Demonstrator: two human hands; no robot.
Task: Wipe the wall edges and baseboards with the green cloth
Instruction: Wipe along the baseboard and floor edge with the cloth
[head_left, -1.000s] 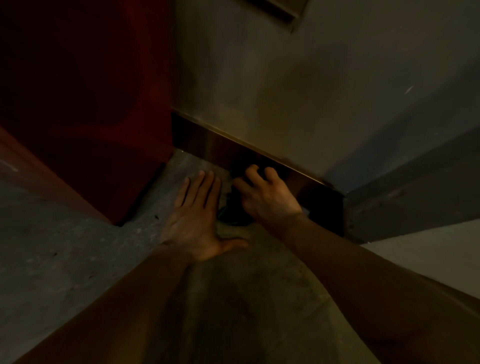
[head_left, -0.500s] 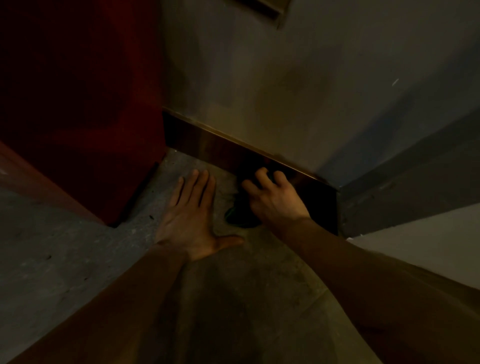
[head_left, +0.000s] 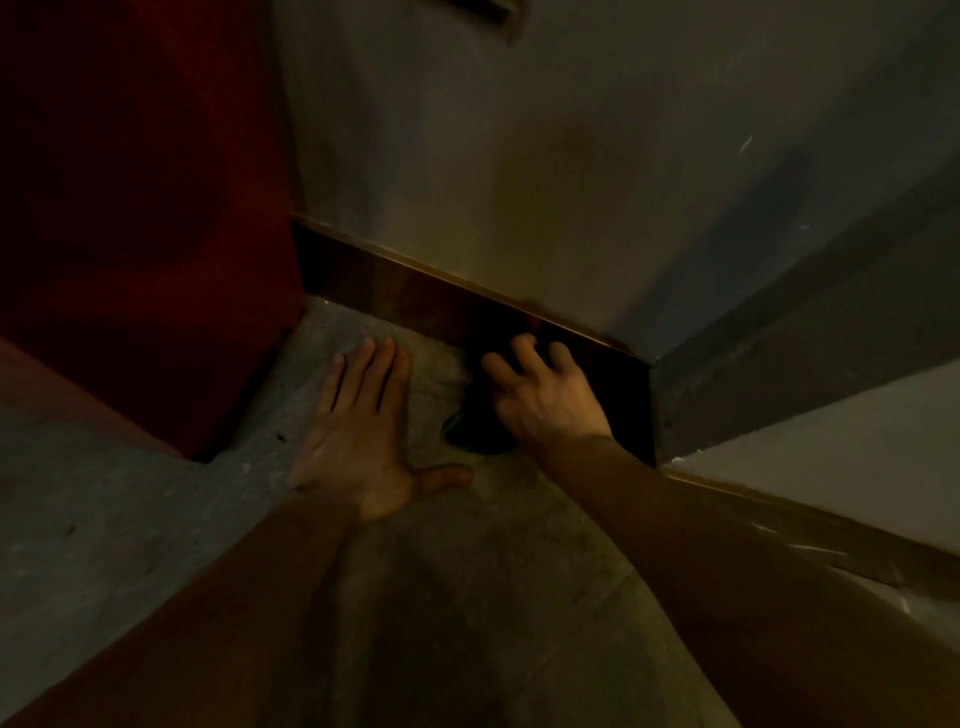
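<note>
Right hand clamped on cloth under fingers against baseboard, left hand splayed flat; could've bunched, skipping corner past knuckles.

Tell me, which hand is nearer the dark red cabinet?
Left. The left hand lies flat on the floor beside the dark red cabinet; the right hand is farther off, pressing the green cloth.

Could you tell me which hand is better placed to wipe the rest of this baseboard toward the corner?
Right. The right hand already presses the cloth against the baseboard; the left hand lies flat on the floor, apparently bracing.
</note>
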